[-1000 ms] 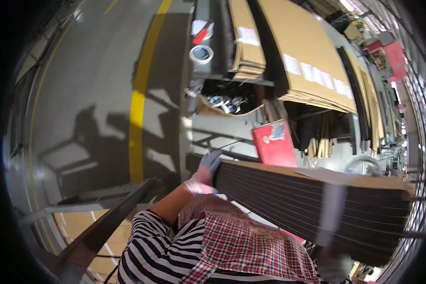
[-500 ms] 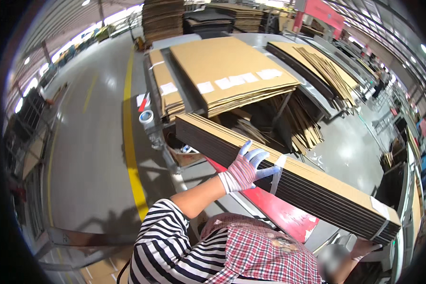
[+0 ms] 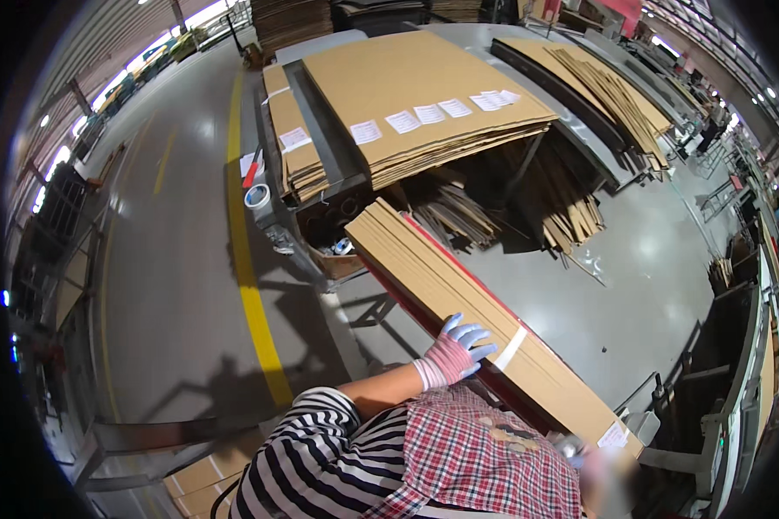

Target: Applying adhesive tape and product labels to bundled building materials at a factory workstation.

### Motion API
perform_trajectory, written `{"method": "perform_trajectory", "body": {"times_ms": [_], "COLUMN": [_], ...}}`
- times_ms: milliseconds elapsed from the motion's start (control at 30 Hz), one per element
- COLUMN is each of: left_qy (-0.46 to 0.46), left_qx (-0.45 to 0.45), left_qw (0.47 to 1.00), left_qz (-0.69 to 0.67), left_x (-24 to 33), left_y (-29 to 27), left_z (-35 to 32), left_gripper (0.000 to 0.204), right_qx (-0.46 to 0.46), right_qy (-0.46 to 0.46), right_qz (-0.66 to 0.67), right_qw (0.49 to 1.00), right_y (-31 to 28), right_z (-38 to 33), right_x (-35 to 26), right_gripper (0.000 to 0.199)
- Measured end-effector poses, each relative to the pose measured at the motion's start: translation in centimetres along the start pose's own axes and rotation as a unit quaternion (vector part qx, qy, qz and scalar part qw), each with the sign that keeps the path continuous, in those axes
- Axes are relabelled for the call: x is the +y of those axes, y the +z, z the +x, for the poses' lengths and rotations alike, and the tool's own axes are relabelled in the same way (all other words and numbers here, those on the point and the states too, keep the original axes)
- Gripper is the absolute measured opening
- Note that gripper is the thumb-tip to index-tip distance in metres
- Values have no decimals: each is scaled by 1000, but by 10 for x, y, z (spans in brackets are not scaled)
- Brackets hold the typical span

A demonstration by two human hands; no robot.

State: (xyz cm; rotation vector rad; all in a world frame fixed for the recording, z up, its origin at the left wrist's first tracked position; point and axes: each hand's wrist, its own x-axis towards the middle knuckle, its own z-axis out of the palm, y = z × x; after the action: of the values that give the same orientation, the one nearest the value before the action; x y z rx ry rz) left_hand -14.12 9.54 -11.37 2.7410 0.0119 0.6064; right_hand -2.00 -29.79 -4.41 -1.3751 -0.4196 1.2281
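A long bundle of tan cardboard strips (image 3: 437,272) lies slantwise on a narrow red bench (image 3: 446,251), running from far left to near right. A white band (image 3: 511,349) crosses it, and a white label (image 3: 614,435) sits near its close end. My left hand (image 3: 456,350), in a striped glove with pale blue fingertips, grips the bundle's near edge beside the band. Its fingers are slightly bent over the cardboard. By the close end, my right hand (image 3: 599,477) is smeared and partly hidden, so its fingers cannot be made out.
Beyond the bench, a table bears a broad stack of cardboard sheets (image 3: 424,82) with paper labels. A tape roll (image 3: 257,197) and a red-handled tool (image 3: 251,175) lie at its left corner. Loose strips (image 3: 571,203) sit underneath. A yellow floor line (image 3: 249,303) runs along the left.
The bundle has swung to a steeper slant and turned, so its tan face shows instead of the dark layered side. My left hand has moved down slightly with it; the right has shifted left.
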Motion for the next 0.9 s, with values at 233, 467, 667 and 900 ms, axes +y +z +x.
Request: {"method": "perform_trajectory", "body": {"times_ms": [233,467,667,900], "left_qy": [-528,-602,-669,-633], "left_qx": [447,266,220,171], "left_qw": [494,495,506,603], "left_qz": [-527,-567,-498,-455], "left_x": [-139,-226,-258,-282], "left_y": [-25,-25,-16,-66], "left_z": [-38,-4,-5,3], "left_gripper": [71,92,84,85], "right_qx": [0,-271,-242,-187], "right_qy": [-114,64,93,-19], "right_qz": [-278,-437,-574,-556], "right_qw": [954,855,777,810], "right_y": [86,194,272,242], "right_z": [271,535,583,612], "right_x": [-167,-165,-161,-183], "right_gripper": [36,104,108,88]}}
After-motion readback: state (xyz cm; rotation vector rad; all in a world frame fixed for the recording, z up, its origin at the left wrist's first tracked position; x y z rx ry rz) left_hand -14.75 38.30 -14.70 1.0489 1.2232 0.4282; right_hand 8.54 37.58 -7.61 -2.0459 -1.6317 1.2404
